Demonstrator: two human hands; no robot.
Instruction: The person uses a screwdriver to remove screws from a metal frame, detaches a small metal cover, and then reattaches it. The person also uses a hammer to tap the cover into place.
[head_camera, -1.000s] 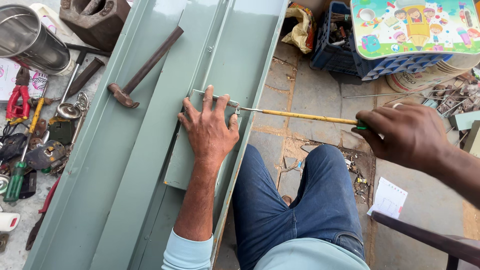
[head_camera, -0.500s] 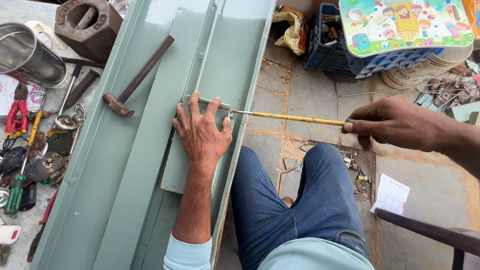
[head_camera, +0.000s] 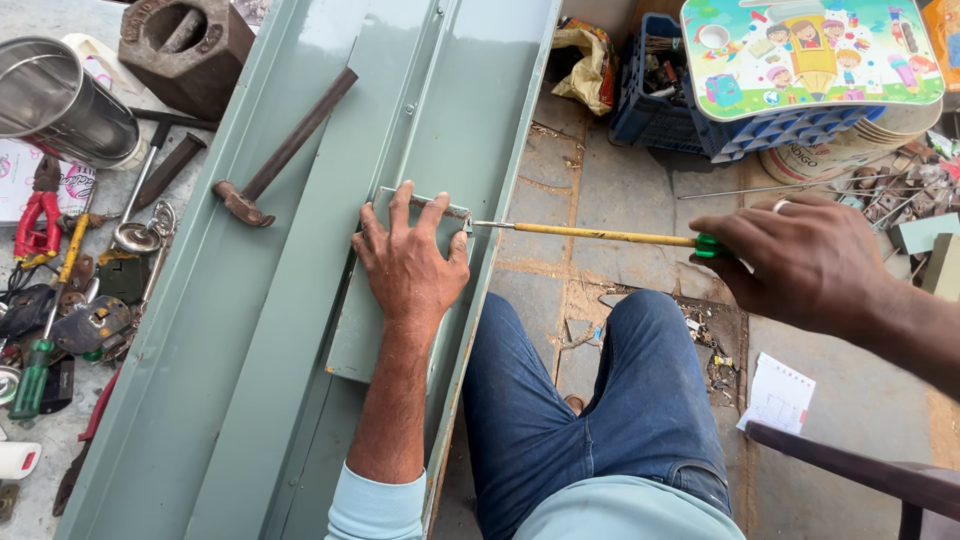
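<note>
A: We've got our left hand (head_camera: 410, 262) spread flat, fingers apart, pressing the small grey-green sheet-metal plate (head_camera: 375, 320) onto the long grey-green folded metal panel (head_camera: 250, 330); nothing is gripped, just weighted down.

B: And our right hand (head_camera: 805, 260) is closed round the green handle of the long yellow-shafted screwdriver (head_camera: 590, 235), its tip at the plate's corner nearest our thumb.

A: We judge the plate thin, stiff and light, slick with paint, so it would slide; best held by a flat palm near that corner, away from the sharp edges.

B: The screwdriver is rigid; the handle is where our grip belongs.

A: Against 0.5 s ago, the palm sits on the same part of the plate, and the rusty brown hammer (head_camera: 285, 150) beyond it looks unmoved.

B: The right hand has drawn back a little along the handle.
</note>
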